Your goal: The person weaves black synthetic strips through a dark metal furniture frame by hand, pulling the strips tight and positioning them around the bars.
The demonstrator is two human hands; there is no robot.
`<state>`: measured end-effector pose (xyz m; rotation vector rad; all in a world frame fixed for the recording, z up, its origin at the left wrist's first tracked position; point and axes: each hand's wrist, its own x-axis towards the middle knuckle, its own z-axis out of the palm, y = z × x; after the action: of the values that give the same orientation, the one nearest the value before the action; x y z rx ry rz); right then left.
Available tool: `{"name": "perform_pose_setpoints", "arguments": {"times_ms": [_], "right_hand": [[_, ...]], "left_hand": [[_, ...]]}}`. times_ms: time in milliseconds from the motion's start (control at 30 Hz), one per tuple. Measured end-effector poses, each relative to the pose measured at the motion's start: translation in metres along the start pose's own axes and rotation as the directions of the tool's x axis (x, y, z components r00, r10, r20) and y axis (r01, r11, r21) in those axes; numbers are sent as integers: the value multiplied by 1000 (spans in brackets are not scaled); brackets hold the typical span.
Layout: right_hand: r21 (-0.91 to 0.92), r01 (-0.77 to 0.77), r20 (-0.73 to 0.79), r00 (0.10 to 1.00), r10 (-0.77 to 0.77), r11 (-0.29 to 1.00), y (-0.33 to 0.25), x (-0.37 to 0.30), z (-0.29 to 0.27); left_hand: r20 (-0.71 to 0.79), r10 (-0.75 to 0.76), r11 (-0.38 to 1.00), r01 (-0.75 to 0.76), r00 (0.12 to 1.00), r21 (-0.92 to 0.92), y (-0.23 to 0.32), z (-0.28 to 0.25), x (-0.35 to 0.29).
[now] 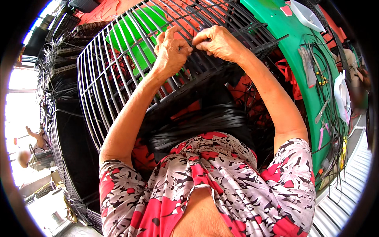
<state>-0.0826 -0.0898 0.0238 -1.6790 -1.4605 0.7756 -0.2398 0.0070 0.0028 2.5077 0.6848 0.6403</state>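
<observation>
- From my remote seat, I have a barred dark frame (173,94) spread from ten o'clock round to one, its lower rail sloping up to the right.
- My left hand (172,51) sits between eleven and twelve, over the bars, fingers bent inward, thumb near the index finger.
- My right hand (219,42) is between twelve and one, close beside the left, thumb and index finger pinched together; I cannot tell whether either hand grips a strand.
- Through the bars I see a bright green container (155,14) at eleven.
- A bundle of glossy black strands (197,126) lies at the dial's centre, against the patterned shirt (213,162).
- A green tabletop (276,15) curves from one to four, bearing a white tray (306,15) near half past one, another white container (342,96) at three, and a pink-handled tool (321,137) just past three.
</observation>
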Motion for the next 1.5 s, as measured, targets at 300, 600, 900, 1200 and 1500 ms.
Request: {"name": "perform_pose_setpoints", "arguments": {"times_ms": [300,600,900,1200,1500], "right_hand": [[68,-1,46,999,-2,998,-21,-6,16],[-357,200,154,976,-153,913,-21,11,29],[235,182,113,971,-212,955,-13,-8,36],[-191,237,66,971,-228,953,-36,4,54],[-93,180,211,965,-157,979,-38,8,63]], "left_hand": [[-147,102,992,-89,984,92,-14,-32,-33],[238,-71,980,23,969,200,-9,-18,-40],[-14,40,998,-40,999,-39,6,-44,-49],[-42,-22,968,32,999,250,-26,-53,-81],[123,-45,999,47,991,-11,-41,-50,-78]]}}
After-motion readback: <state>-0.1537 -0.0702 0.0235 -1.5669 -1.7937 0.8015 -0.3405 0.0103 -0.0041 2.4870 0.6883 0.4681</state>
